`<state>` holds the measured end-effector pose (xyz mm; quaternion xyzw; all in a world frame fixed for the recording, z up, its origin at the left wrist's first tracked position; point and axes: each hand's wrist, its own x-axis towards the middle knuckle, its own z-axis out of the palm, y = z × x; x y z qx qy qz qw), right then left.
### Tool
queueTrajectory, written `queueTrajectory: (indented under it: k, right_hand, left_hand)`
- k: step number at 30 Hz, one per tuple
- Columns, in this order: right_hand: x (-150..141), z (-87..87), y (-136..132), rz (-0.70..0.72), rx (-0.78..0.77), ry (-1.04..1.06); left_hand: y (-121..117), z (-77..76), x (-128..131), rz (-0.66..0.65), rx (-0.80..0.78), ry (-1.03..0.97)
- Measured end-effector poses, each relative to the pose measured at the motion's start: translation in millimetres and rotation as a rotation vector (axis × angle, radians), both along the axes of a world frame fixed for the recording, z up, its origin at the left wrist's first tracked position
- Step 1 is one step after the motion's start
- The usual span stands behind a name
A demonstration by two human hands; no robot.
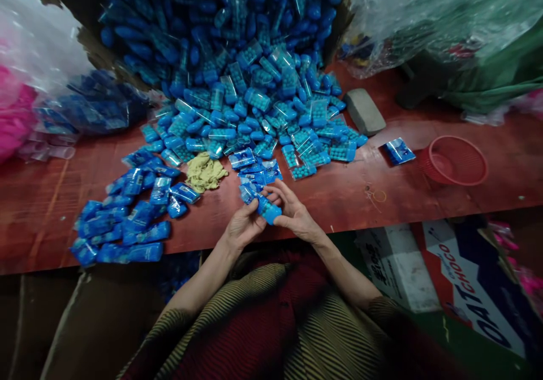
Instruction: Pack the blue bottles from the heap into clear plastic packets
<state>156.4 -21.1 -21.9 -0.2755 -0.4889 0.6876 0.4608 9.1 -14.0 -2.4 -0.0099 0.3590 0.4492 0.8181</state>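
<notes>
To the right of the yellow clump (206, 172), a small bead-filled bottle (267, 208) was gripped between the left hand (245, 223), its fingers closed around one end, and the right hand (298, 217), its thumb and fingers loosely curled about the blue end. It looked light, rigid and probably slick, so its sides seemed the surest place to hold.

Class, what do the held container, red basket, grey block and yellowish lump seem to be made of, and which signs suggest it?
Held container: probably glossy plastic; blue balls show through its clear part.
Red basket: likely moulded plastic; thin, evenly coloured openwork wall.
Grey block: dull and smooth-edged, maybe stone or rubber; unclear.
Yellowish lump: matt and wrinkled, perhaps putty or cloth; unclear.
</notes>
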Motion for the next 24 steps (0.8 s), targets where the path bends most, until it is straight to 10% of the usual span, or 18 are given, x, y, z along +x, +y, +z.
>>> queueTrajectory:
  k: [9,16,24]
  right_hand:
    - [-7,4.1,-9,-0.36,0.107,-0.377]
    - [-14,4.6,-9,-0.236,-0.401,0.024]
    - [-25,9.2,-14,-0.387,-0.35,-0.005]
  left_hand:
    - [2,3.2,1,0.094,0.043,0.293]
    - [3,11.5,3,0.062,0.068,0.286]
    - [-2,14.8,16,0.122,0.168,0.42]
